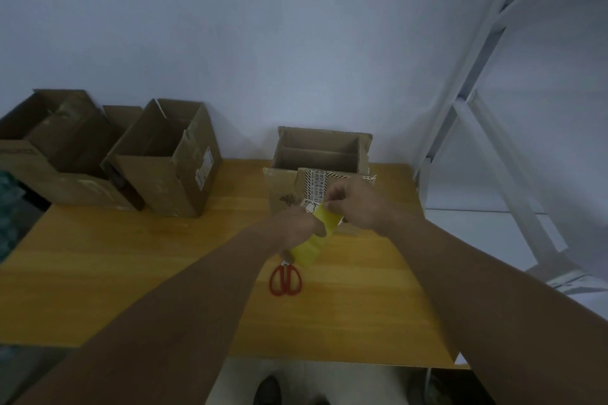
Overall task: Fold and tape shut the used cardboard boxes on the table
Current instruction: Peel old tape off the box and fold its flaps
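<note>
An open cardboard box [286, 186] with an inner divider stands at the table's far middle, its front flap hanging down with printed tape on it. In front of it my left hand [297, 223] grips a yellow tape roll [312, 245]. My right hand [353, 204] pinches the roll's loose tape end at the top, right beside the box's front flap. Two more open cardboard boxes stand at the far left: a tall box [171, 168] and a wider box [49, 154].
Red-handled scissors [285, 279] lie on the wooden table [131, 273] just below the tape roll. A white metal frame [487, 128] rises at the right. The table's near edge runs along the bottom, with a shoe [268, 390] below it.
</note>
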